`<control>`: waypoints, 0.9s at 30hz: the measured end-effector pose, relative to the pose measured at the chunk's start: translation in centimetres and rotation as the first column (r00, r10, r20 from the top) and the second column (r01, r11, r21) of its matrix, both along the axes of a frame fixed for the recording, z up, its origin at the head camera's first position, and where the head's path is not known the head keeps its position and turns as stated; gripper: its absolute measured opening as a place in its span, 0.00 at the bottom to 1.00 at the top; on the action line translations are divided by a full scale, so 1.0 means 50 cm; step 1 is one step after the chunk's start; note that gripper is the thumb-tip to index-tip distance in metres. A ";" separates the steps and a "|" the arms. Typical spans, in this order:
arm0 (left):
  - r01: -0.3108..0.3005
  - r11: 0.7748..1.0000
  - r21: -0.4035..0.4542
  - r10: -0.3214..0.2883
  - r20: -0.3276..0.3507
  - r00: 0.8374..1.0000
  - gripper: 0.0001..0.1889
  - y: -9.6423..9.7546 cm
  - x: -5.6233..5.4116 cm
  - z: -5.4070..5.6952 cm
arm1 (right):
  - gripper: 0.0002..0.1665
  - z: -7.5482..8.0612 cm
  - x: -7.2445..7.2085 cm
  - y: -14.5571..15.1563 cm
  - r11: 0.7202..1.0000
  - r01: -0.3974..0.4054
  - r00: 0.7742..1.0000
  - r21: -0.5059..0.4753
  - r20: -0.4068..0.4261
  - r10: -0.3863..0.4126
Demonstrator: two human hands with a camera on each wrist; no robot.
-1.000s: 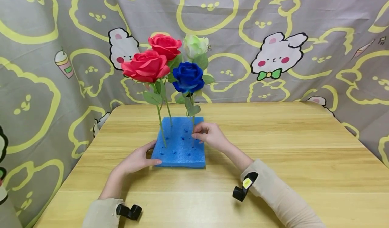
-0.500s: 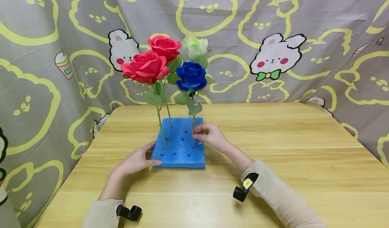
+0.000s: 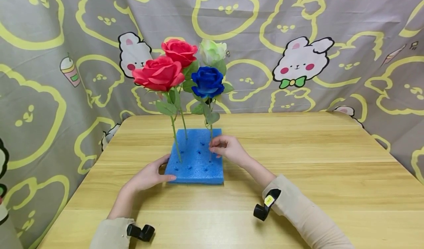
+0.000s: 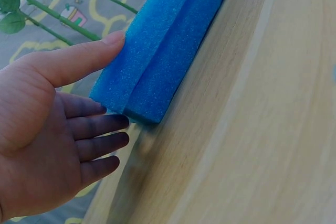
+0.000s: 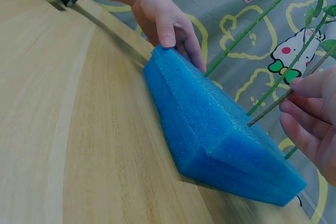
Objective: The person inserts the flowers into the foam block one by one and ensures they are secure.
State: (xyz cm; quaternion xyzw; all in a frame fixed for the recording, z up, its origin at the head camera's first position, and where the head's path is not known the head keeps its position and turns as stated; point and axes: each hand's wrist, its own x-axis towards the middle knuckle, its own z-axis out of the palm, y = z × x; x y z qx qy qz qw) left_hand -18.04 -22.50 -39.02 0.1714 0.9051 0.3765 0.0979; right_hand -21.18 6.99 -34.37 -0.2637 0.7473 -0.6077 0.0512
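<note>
In the head view, my right hand (image 3: 229, 150) pinches the lower stem of a blue rose (image 3: 208, 81) between thumb and fingers. The right wrist view shows that brownish stem (image 5: 269, 109) meeting the top of a blue foam block (image 5: 210, 124); how deep it goes is hidden. My left hand (image 4: 47, 135) lies at the block's near left corner, thumb resting on the foam and straight fingers along its side. Two red roses, the front one (image 3: 159, 73) and the rear one (image 3: 180, 52), stand in the block's left part. Behind the blue rose is a pale green-white rose (image 3: 213, 52), its lower stem hidden.
Several small holes dot the top of the foam block (image 3: 195, 175). It lies on a wooden table (image 3: 298, 142), backed by a grey patterned curtain (image 3: 251, 20). Black wrist cameras sit on the left sleeve (image 3: 110, 232) and right sleeve (image 3: 298, 208).
The blue rose's head has shifted slightly to the right, its stem still in my right hand. My left hand keeps its place on the foam block.
</note>
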 end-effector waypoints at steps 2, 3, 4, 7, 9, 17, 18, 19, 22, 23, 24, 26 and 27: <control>-0.001 1.000 0.001 0.001 0.001 1.000 0.47 0.000 0.000 0.001 | 0.09 0.000 0.001 0.000 1.000 0.001 1.000 0.002 0.004 -0.001; -0.002 1.000 0.000 0.002 0.001 1.000 0.47 0.000 0.001 0.001 | 0.08 0.000 0.002 0.000 1.000 0.002 1.000 0.003 0.005 -0.002; -0.004 1.000 -0.002 0.004 0.001 1.000 0.47 0.000 0.001 0.001 | 0.08 -0.001 0.001 0.000 1.000 0.002 1.000 0.003 0.008 -0.002; -0.004 1.000 -0.005 0.004 -0.001 1.000 0.47 0.000 0.002 0.003 | 0.08 -0.004 -0.002 0.002 1.000 0.001 1.000 0.001 0.010 -0.001; -0.004 1.000 -0.004 0.004 -0.002 1.000 0.47 0.000 0.002 0.004 | 0.09 -0.017 -0.012 0.003 1.000 0.002 1.000 -0.006 0.016 -0.002; -0.004 1.000 -0.004 0.004 -0.007 1.000 0.47 0.000 0.003 0.003 | 0.10 -0.061 -0.041 0.011 1.000 0.002 0.999 -0.021 0.032 -0.001; -0.003 1.000 -0.002 0.003 -0.006 1.000 0.47 0.000 0.003 0.003 | 0.10 -0.062 -0.041 0.014 1.000 0.004 0.999 -0.021 0.034 -0.004; -0.003 1.000 0.002 0.003 -0.004 1.000 0.47 0.001 0.003 0.003 | 0.10 -0.063 -0.041 0.016 1.000 0.008 0.999 -0.019 0.040 -0.008; 0.002 1.000 0.003 -0.002 -0.003 1.000 0.46 0.000 0.003 0.005 | 0.10 -0.066 -0.039 0.029 1.000 0.015 0.999 -0.008 0.044 -0.014; 0.001 1.000 0.006 -0.001 0.001 1.000 0.46 -0.001 0.003 0.007 | 0.11 -0.067 -0.038 0.035 1.000 0.018 0.999 0.001 0.043 -0.018; -0.001 1.000 0.004 0.001 -0.001 1.000 0.46 -0.002 0.003 0.008 | 0.12 -0.068 -0.038 0.042 1.000 0.024 0.999 0.011 0.043 -0.024; -0.008 1.000 0.008 0.008 -0.006 1.000 0.45 -0.007 0.003 0.013 | 0.13 -0.072 -0.036 0.059 0.999 0.031 0.999 0.033 0.038 -0.032; -0.015 1.000 0.011 0.015 -0.011 1.000 0.44 -0.009 0.003 0.015 | 0.14 -0.074 -0.035 0.069 0.998 0.034 0.999 0.045 0.037 -0.036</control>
